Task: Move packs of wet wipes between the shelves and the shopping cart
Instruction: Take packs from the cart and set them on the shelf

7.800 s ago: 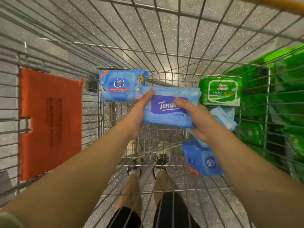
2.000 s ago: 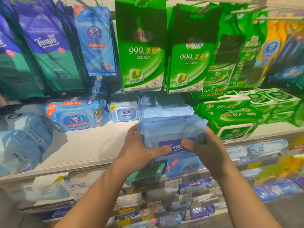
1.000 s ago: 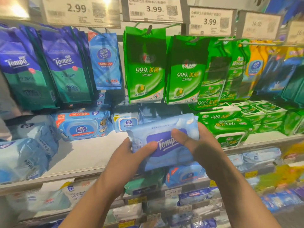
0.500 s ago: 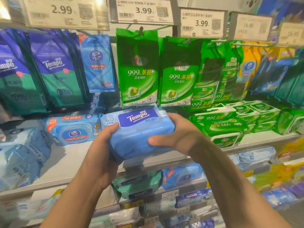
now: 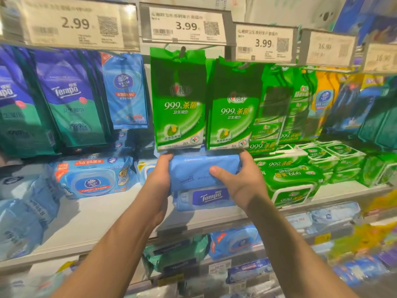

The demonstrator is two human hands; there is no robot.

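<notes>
I hold a light blue Tempo wet wipes pack point(image 5: 193, 173) flat between both hands over the white shelf point(image 5: 103, 216). My left hand point(image 5: 160, 179) grips its left end and my right hand point(image 5: 242, 181) grips its right end, thumb across the front. The pack rests on top of another Tempo pack point(image 5: 206, 198) that lies on the shelf, just under the hanging green 999 packs point(image 5: 179, 104). The shopping cart is out of view.
Green 999 tub packs point(image 5: 294, 181) are stacked right of my hands. A blue Vinda pack point(image 5: 94, 177) lies to the left, with soft blue packs point(image 5: 21, 207) at the far left. Price tags point(image 5: 184, 24) run above. Lower shelves point(image 5: 232, 244) hold more packs.
My hands have pushed the Tempo pack forward and up from in front of the shelf onto the Tempo pack lying there. Its label side now faces away from me.
</notes>
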